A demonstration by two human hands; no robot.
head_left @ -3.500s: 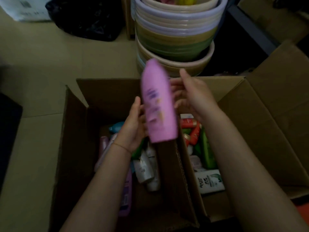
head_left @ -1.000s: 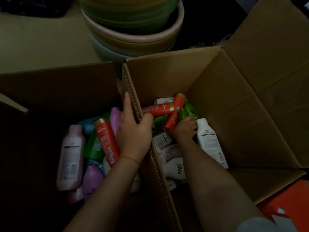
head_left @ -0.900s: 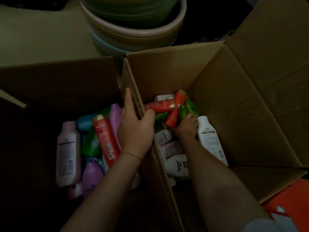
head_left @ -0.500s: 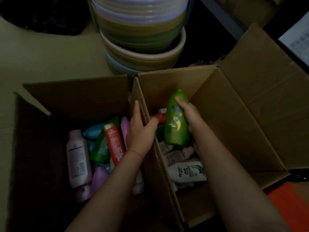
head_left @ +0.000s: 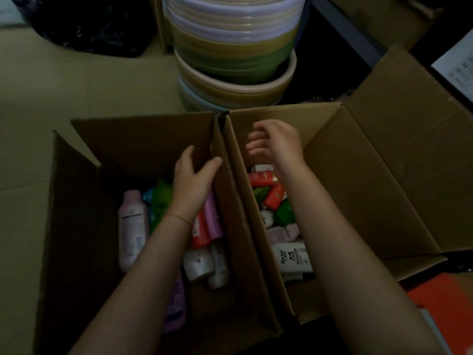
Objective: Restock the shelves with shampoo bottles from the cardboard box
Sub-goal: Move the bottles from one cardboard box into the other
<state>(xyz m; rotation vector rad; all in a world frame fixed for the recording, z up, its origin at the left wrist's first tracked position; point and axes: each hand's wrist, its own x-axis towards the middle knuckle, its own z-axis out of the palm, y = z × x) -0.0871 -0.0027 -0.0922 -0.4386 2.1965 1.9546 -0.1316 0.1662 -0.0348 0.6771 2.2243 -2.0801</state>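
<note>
**Q:** On the floor, between the two open boxes, where do the person's hands stand, and what does each grip hold?

**R:** The left hand [head_left: 192, 183] lies over the left cardboard box [head_left: 76, 206], fingers straight and close to the wall shared by the two boxes; whether they touch it is hard to tell. It holds nothing. The right hand [head_left: 275, 147] hangs above the right cardboard box [head_left: 371, 180], fingers loosely curled, the grip empty.

**Q:** And the shampoo bottles?

**R:** Both boxes hold them, lying loose in a jumble. On the left are a pale pink bottle [head_left: 131, 228], a green bottle [head_left: 160, 201] and a white bottle [head_left: 198, 263]; on the right a red bottle [head_left: 259, 178] and a white labelled bottle [head_left: 293, 257].

**Q:** How would one handle?

**R:** Likely smooth plastic, fairly stiff, with some weight if full, and a bit slippery. Judging by the shapes, a wrap round the middle of the body would be safest; the cap end is narrow. Those on top should lift free without dragging others.

**Q:** The surroundings?

**R:** Dim light, a pale floor [head_left: 51, 98], a stack of plastic basins [head_left: 235, 60] behind the boxes, a black bag [head_left: 87, 24] at far left. No shelf shows clearly.
</note>
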